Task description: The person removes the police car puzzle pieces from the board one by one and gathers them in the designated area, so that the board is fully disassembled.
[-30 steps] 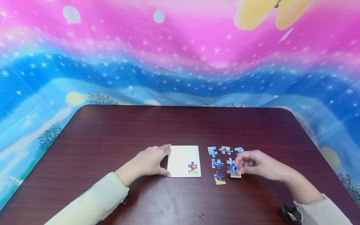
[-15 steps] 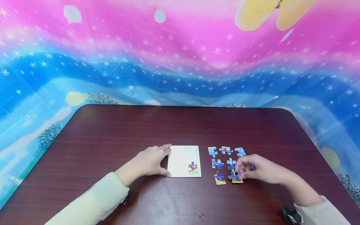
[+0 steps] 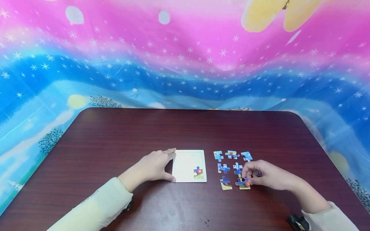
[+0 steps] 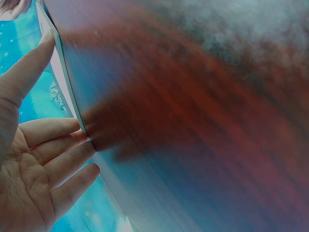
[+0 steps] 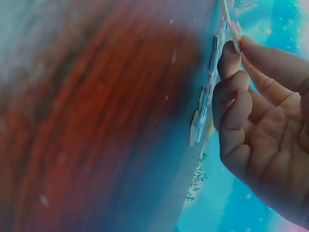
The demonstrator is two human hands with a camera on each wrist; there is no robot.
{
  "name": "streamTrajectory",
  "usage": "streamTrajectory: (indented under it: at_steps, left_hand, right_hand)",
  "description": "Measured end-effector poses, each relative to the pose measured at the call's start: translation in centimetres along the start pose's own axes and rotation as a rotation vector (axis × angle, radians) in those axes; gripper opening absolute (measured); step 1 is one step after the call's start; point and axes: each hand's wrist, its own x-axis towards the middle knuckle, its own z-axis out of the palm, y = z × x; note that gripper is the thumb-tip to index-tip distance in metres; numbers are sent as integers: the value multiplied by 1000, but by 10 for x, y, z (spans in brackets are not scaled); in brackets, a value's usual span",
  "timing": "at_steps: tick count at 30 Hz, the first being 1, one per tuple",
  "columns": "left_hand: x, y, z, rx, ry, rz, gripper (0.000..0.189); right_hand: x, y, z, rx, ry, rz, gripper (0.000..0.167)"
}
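In the head view my left hand [image 3: 156, 165] holds a square white puzzle board [image 3: 185, 163] by its left side, thumb at the near corner and fingertips at the far one. The left wrist view shows these fingers nearly straight against the board's edge [image 4: 65, 79]. One printed jigsaw piece [image 3: 198, 172] lies in the board's near right corner. To the right, my right hand [image 3: 267, 173] pinches a blue, red and yellow jigsaw piece [image 3: 243, 183] between thumb and forefinger. Its other fingers are curled, as the right wrist view shows of the hand [image 5: 270, 116].
Several loose jigsaw pieces lie in rough rows between the board and my right hand, among them a blue one [image 3: 218, 156] and a purple-and-yellow one [image 3: 226, 183]. Some are partly behind my right fingers. The dark wooden table [image 3: 144, 131] ends at a patterned cloth [image 3: 185, 64].
My right hand has moved slightly nearer to me and to the right, with the pinched jigsaw piece shifting the same way. My left hand and the board stay put.
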Motion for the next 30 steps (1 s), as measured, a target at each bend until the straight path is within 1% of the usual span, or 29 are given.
streamTrajectory:
  at_steps: [8,13,17,20,26,30]
  left_hand:
    - [1,2,-2,0,-6,1,83]
    - [1,1,-2,-7,-10,-8,83]
    - [0,1,-2,-8,-12,-15,84]
    - [1,1,-1,-5,-12,-15,85]
    - [0,2,-1,3,-18,-20,85]
    - [0,3,-1,3,-21,-24,85]
  right_hand:
    - [-2,-1,-1,-33,38,11,8]
    - [-1,-3,-3,-34,40,21,10]
    - [1,-7,-6,-66,50,19,11]
    - [4,-10,-7,-90,60,14,11]
    - [16,-14,-7,-122,61,-27,11]
    - [25,-19,-5,-119,54,-39,11]
